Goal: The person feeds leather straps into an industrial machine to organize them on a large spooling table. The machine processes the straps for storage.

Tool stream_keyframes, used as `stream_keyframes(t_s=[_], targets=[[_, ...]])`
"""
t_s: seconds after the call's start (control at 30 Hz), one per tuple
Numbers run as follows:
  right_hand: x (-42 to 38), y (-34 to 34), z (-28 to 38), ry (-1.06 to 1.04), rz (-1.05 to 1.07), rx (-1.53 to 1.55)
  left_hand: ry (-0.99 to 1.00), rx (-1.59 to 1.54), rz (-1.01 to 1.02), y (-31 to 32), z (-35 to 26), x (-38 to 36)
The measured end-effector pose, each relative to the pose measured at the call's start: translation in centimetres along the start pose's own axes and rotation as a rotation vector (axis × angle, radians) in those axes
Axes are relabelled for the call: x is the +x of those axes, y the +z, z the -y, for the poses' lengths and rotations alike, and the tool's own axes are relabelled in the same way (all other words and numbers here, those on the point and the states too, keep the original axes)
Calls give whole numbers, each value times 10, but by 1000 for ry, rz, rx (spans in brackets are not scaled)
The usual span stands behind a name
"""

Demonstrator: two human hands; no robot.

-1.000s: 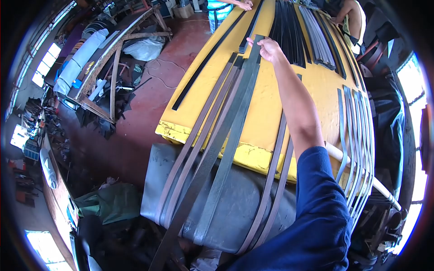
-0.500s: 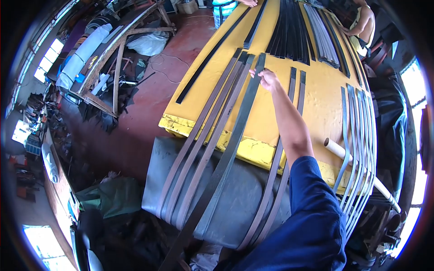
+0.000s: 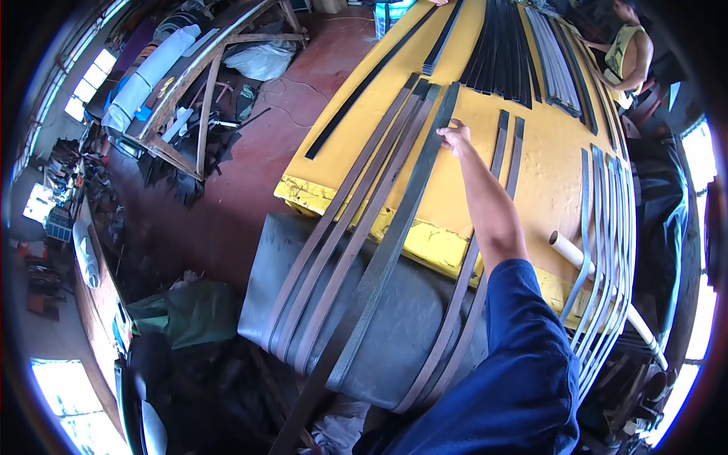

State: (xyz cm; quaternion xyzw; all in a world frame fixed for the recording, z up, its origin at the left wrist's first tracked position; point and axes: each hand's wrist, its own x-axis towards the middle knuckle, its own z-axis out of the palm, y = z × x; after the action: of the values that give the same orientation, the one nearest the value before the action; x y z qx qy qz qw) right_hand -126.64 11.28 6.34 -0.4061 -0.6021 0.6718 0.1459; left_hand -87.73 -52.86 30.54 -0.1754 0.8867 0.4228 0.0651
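Note:
My right hand has its fingers curled at the right edge of a long dark grey-green strip, a little below its upper end. The strip runs over the yellow table and down across the grey padded surface toward my body. Left of it lie several brownish strips; right of my forearm are two more narrow strips. My left hand is out of view.
Black strips and grey strips lie farther up the table. Several grey strips hang over its right side by a cardboard tube. A person stands at the far right; another person's clothing shows at top. A wooden frame stands left.
The view has shifted, so the table sits slightly farther right. My right hand is a little lower along the dark strip, its fingertips nearer the right edge. The person at right shows more fully.

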Motion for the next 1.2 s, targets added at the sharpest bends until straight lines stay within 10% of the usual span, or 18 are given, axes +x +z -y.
stream_keyframes(t_s=[0.57,1.1,1.2], targets=[[9,12,-15,-139,-238,-661,-88,7,0,4,47,-18],[-76,-12,-9,-326,-161,-813,3,101,209,98,312,9],[-126,-37,-22,-366,-93,-834,266,134,170,128,272,33]])
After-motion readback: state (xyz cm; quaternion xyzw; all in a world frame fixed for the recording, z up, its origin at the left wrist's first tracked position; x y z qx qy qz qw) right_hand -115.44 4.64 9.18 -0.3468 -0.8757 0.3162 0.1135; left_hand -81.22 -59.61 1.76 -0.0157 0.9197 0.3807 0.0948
